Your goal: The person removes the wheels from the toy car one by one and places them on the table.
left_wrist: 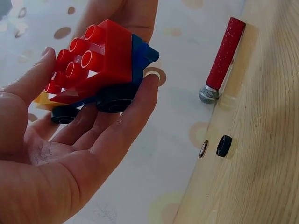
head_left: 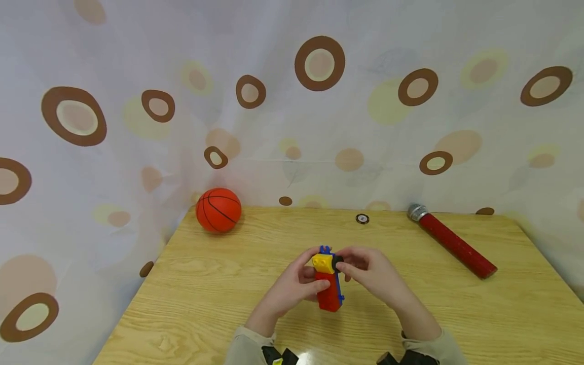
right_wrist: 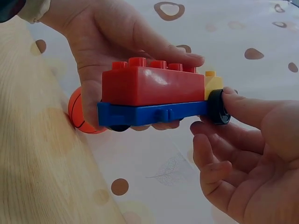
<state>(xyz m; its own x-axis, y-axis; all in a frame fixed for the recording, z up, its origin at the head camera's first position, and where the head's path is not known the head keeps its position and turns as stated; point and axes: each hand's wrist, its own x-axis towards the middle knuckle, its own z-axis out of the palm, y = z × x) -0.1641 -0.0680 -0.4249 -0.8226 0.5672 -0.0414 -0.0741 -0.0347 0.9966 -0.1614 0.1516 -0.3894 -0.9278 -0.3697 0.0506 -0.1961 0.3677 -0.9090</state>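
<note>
On the surface (head_left: 219, 284), the ball (head_left: 218, 211) sits at the far left, the microphone (head_left: 451, 245) lies slantwise at the right, and the loose wheel (head_left: 362, 219) lies between them near the back edge. Behind rises the curtain (head_left: 274, 126). In front of the wheel, slightly left, the toy vehicle (head_left: 327, 293) is between left grip (head_left: 289, 289) and right grip (head_left: 376, 274).

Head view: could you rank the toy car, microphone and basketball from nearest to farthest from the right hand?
1. Toy car: nearest; the right hand pinches its black wheel.
2. Microphone: on the table's right side.
3. Basketball: farthest, at the back left.
</note>
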